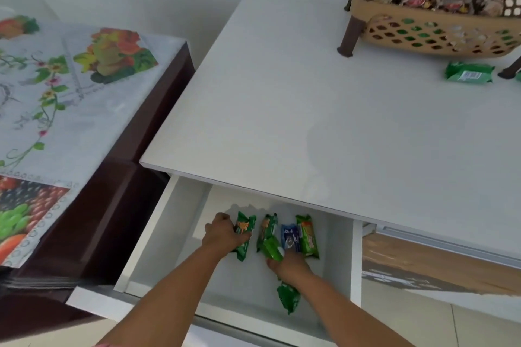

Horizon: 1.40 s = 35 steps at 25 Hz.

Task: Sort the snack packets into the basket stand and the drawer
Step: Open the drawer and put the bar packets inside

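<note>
The white drawer (158, 236) stands pulled out below the white tabletop (310, 110). Several snack packets lie in a row inside it. My left hand (222, 232) is closed over a green packet (244, 227) at the left of the row. My right hand (291, 263) grips a green packet (272, 248) in the middle; another green packet (288, 297) shows below that wrist. A blue packet (290, 236) and a green-orange packet (308, 235) lie to the right. The beige basket stand (439, 36) at the back right holds several packets. One green packet (469, 73) lies on the tabletop by it.
A dark cabinet covered with a fruit-and-flower printed cloth (62, 98) stands left of the drawer. The basket stand's brown legs (351, 34) rest on the tabletop. A white wall runs behind. Floor and a wood-coloured panel (423, 265) show at the lower right.
</note>
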Tool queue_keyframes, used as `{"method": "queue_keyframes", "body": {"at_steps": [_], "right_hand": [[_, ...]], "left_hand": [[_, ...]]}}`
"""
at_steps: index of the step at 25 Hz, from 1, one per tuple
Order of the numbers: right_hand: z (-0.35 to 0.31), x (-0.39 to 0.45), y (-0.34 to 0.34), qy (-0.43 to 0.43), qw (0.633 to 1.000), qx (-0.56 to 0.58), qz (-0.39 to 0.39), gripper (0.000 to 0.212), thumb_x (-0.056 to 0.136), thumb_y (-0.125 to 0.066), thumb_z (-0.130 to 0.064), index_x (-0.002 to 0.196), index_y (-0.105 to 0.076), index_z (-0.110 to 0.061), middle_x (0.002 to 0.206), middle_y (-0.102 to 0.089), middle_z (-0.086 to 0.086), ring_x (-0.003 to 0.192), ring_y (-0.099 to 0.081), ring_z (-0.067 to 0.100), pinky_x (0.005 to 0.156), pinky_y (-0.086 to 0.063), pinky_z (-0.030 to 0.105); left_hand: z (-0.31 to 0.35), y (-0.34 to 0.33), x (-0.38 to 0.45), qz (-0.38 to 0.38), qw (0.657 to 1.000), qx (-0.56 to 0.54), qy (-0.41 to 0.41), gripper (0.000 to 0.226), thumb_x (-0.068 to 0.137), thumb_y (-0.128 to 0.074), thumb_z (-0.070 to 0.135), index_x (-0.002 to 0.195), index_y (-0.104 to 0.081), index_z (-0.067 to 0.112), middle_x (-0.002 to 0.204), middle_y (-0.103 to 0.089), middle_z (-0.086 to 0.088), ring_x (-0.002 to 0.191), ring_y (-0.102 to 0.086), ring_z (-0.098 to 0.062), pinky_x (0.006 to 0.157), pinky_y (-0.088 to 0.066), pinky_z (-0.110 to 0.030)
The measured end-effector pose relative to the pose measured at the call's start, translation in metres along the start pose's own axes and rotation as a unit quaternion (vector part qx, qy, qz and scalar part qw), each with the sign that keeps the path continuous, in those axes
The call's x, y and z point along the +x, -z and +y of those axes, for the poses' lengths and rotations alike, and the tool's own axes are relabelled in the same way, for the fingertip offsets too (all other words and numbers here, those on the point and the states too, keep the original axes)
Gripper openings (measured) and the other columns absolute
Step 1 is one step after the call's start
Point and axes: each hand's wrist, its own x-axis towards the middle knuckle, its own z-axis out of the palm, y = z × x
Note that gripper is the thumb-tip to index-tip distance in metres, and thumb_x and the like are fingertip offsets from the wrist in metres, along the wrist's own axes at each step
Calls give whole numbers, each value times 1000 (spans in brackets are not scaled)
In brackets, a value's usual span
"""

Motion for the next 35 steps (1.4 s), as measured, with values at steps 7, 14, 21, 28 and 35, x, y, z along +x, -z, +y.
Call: {"method": "queue_keyframes", "body": {"at_steps": [7, 14, 21, 28, 35], "right_hand": [[10, 9, -15, 36, 999, 0, 36, 64, 85, -57, -45, 135, -33, -13, 137, -36, 16, 120, -42, 30, 96, -42, 29], [30, 8, -18, 70, 993, -50, 81, 55, 83, -62, -37, 129, -41, -16, 128, -44, 12, 115, -41, 27, 88, -45, 29], [34, 18, -9, 97, 981, -87, 144, 51, 84, -62, -30, 130, -42, -17, 132, -39, 12, 121, -35, 27, 95, -45, 35], [32, 16, -19, 52, 982, -152, 96, 63, 80, -64, -42, 132, -37, -19, 137, -34, 11, 123, -35, 29, 96, -43, 37], [16, -7, -9, 51, 972, -202, 106, 73, 84, -59, -39, 142, -24, -15, 146, -28, 11, 131, -29, 28, 109, -27, 46]], "left_hand": [[-1, -28, 12, 37, 998, 23, -53, 61, 77, -64, 50, 118, -55, 6, 145, -27, -5, 130, -28, -28, 104, -34, -37], [-13, -36, 10, 31, 995, 49, -83, 65, 71, -70, 51, 119, -55, 9, 148, -20, -1, 138, -10, -32, 100, -41, -51], [-13, -30, 7, -5, 990, 107, -92, 59, 73, -70, 47, 116, -54, 10, 151, -17, -1, 140, -6, -35, 99, -41, -56], [4, -26, -9, -90, 983, 155, -46, 69, 76, -70, 40, 132, -38, 14, 155, -4, -5, 140, -1, -43, 102, -37, -57], [18, 5, -25, -115, 982, 128, -73, 61, 89, -51, 10, 143, -24, 24, 151, -26, -4, 133, -29, -34, 108, -32, -50]]}}
